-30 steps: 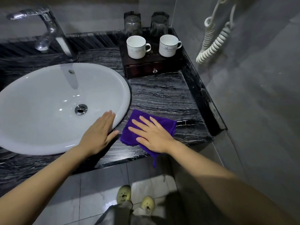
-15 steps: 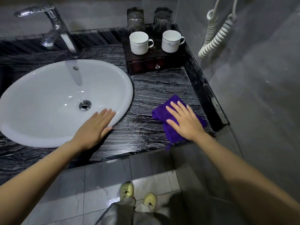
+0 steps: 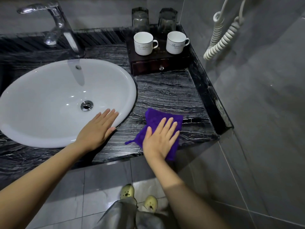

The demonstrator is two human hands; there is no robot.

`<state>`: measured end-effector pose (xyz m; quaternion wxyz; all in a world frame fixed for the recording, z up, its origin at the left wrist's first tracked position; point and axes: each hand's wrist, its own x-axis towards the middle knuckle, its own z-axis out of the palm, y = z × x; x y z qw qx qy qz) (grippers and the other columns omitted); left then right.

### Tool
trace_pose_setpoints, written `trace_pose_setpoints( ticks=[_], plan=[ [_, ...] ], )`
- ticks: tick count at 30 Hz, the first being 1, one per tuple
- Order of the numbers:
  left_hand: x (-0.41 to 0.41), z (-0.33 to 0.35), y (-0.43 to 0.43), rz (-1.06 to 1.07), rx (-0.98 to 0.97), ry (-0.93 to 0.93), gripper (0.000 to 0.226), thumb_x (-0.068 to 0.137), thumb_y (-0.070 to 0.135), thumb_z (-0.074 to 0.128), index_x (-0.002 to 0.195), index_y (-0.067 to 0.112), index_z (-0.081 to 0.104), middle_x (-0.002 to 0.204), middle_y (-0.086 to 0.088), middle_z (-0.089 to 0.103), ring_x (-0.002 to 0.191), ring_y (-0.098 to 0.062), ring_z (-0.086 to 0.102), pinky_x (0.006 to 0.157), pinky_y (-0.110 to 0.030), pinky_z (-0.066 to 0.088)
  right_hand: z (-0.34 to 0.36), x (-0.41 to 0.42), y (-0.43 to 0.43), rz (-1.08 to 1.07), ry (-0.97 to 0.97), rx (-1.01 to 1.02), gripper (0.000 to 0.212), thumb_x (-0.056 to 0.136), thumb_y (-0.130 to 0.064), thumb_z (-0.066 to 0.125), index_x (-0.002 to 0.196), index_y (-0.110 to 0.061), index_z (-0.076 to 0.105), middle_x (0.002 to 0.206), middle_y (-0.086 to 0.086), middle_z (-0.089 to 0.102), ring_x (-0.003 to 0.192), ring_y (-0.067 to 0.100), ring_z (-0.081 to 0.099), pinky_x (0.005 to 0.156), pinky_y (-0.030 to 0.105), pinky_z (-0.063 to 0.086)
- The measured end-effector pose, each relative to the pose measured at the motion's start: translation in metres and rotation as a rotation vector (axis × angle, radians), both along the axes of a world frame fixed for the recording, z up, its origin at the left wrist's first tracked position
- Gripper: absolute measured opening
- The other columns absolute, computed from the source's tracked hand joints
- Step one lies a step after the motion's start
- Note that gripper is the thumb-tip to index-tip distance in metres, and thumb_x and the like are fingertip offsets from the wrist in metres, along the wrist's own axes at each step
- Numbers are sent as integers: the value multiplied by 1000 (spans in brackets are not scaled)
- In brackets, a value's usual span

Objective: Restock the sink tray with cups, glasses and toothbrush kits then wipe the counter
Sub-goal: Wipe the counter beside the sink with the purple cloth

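Counter (image 3: 168,95): black marble with pale streaks, a raised dark edge along the back and right side; it ends at a front lip just under my wrists.
Sink (image 3: 49,103): white oval basin set into the counter, a chrome drain at its middle, a chrome tap (image 3: 54,25) behind it.
Room: grey wall tiles, grey floor tiles, a coiled white cord (image 3: 221,38) hanging on the wall at right; my pale shoes show below.
Tray (image 3: 148,65): dark wooden box with a small drawer knob, standing in the back right corner of the counter.
Cups (image 3: 143,43): two white cups on the tray, handles to the right, with two glasses (image 3: 140,19) behind them.
Writing: cursive script on each cup, starting with an R; the rest I cannot read.
Cloth (image 3: 156,118): purple, flat on the counter near the front edge, right of the sink.
My right hand (image 3: 160,139): open, fingers spread, palm pressing the cloth down.
My left hand (image 3: 97,129): open and flat, holding nothing, resting on the sink's rim.
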<state>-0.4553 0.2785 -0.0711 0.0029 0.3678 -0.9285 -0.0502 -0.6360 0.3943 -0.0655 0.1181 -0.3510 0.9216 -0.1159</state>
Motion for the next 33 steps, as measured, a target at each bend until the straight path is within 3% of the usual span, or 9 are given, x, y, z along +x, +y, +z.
trace_pose_setpoints(
  ticks=[2, 4, 8, 11, 26, 33],
  plan=[
    [0, 1, 0, -2, -2, -10, 74, 92, 57, 0, 145, 12, 25, 152, -8, 29, 141, -22, 21, 114, -24, 0, 1, 13, 1, 120, -79, 27, 71, 92, -44, 37, 148, -5, 17, 158, 17, 10, 146, 33, 7, 117, 47, -2],
    [1, 2, -1, -7, 1, -23, 72, 93, 55, 2, 144, 10, 26, 151, -10, 31, 141, -23, 23, 114, -20, -5, 11, 6, 4, 283, -154, 51, 70, 95, -44, 34, 150, -12, 4, 159, 14, 1, 147, 31, 1, 118, 45, 1],
    [7, 2, -2, 22, -7, -35, 73, 94, 55, 6, 143, 6, 27, 150, -11, 32, 140, -24, 24, 115, -22, -5, 9, -36, 13, 754, 208, -40, 70, 85, -54, 47, 146, -25, 29, 156, 8, 27, 141, 32, 29, 113, 52, 22],
    [15, -1, -1, 66, -23, -48, 74, 94, 56, 8, 144, 6, 27, 150, -12, 32, 141, -25, 26, 115, -24, -3, -9, -57, 5, 976, 146, -4, 66, 87, -60, 29, 147, -33, 22, 158, 3, 18, 146, 30, 12, 117, 52, 5],
    [13, -2, 1, 91, -40, -83, 69, 95, 52, 10, 143, 5, 26, 150, -12, 34, 140, -25, 26, 116, -29, 1, -8, -73, -113, 639, 103, -32, 58, 96, -49, 26, 149, -30, 13, 160, 1, 7, 148, 25, 1, 118, 51, -1],
    [14, -4, 0, 75, -54, -62, 69, 94, 52, 9, 144, 7, 24, 151, -11, 32, 141, -24, 25, 115, -33, 8, -9, -59, -91, 594, 111, -63, 58, 96, -47, 25, 149, -26, 15, 160, 4, 10, 147, 26, 4, 119, 50, 0]
  ],
)
